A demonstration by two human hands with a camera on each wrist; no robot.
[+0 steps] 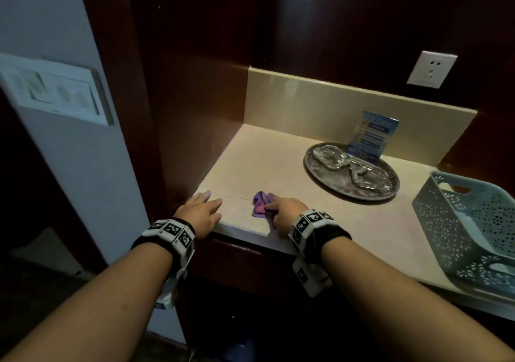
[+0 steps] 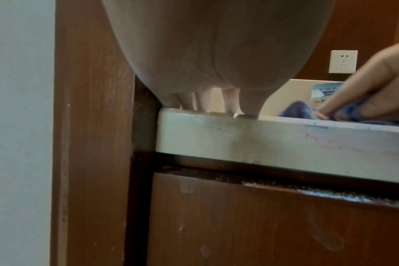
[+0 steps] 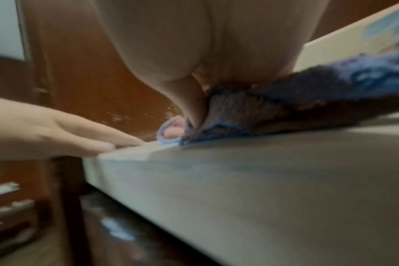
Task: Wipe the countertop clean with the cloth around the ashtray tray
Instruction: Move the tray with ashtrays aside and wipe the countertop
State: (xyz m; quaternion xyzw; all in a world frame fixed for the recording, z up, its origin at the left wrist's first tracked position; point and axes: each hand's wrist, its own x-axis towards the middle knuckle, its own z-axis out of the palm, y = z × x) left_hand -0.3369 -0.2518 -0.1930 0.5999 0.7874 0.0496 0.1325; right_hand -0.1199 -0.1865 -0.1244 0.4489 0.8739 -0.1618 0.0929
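**Cloth at the front edge, tray off to the far right**

The right hand (image 1: 284, 211) bunches the purple-blue cloth (image 1: 262, 204) under curled fingers on the countertop (image 1: 278, 164), near its front edge. The round metal ashtray tray (image 1: 320, 179) lies farther back and rightward, well apart. The left hand (image 1: 202, 208) rests flat, fingers straight, at the left corner. The right wrist view is blurred; the cloth's underside is hidden

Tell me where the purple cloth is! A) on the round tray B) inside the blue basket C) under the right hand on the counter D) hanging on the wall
C: the right hand holds the cloth against the countertop, apart from the tray and basket.
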